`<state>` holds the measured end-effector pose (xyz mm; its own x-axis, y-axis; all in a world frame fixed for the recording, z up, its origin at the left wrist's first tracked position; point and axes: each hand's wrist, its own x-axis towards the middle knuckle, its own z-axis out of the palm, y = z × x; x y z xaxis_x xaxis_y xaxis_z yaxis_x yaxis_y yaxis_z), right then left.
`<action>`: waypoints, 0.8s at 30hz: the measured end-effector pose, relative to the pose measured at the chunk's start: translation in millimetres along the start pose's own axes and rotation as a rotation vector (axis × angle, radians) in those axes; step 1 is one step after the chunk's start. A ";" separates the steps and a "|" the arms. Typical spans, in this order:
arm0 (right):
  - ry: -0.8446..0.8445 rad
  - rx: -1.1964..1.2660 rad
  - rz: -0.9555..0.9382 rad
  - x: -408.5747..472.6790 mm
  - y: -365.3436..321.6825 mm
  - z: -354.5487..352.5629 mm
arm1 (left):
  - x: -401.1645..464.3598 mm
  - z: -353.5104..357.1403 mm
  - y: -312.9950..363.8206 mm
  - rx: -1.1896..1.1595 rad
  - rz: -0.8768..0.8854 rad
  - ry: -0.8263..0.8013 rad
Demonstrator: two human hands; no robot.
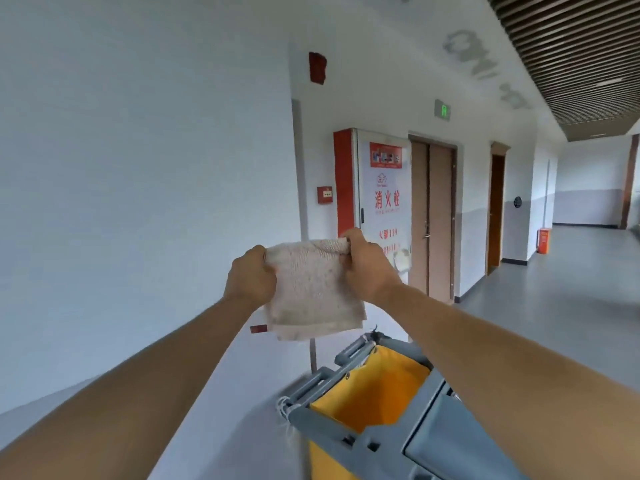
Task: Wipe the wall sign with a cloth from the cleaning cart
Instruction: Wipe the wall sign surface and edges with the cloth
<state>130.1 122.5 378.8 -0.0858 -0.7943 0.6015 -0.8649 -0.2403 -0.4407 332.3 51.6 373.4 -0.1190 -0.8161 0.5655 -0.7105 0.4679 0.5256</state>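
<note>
While standing beside the cleaning cart (367, 403), the person is gripping the cloth (310, 289) with left hand (251, 277) and right hand (367, 268), fingers curled tightly around its top corners, above the cart.

Both hands raised, left hand (250, 278) and right hand (367, 268) gripping top corners of a stained cloth (311, 289) above the cleaning cart (349, 441), near the white wall (145, 168).

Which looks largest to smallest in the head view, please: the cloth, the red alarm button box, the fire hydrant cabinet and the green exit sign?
1. Fire hydrant cabinet.
2. Cloth, though nearness to the camera enlarges it.
3. Green exit sign and red alarm button box look alike; I won't rank them.
</note>
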 end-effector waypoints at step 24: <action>0.121 0.606 -0.180 107.5 -410.0 148.2 | 4.2 -392.4 -145.3 -0.323 -0.408 0.349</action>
<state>548.8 52.9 525.4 -0.0508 -0.6520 0.7565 -0.4408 -0.6651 -0.6028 707.2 113.4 548.7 0.3903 -0.8172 0.4241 -0.3989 0.2651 0.8778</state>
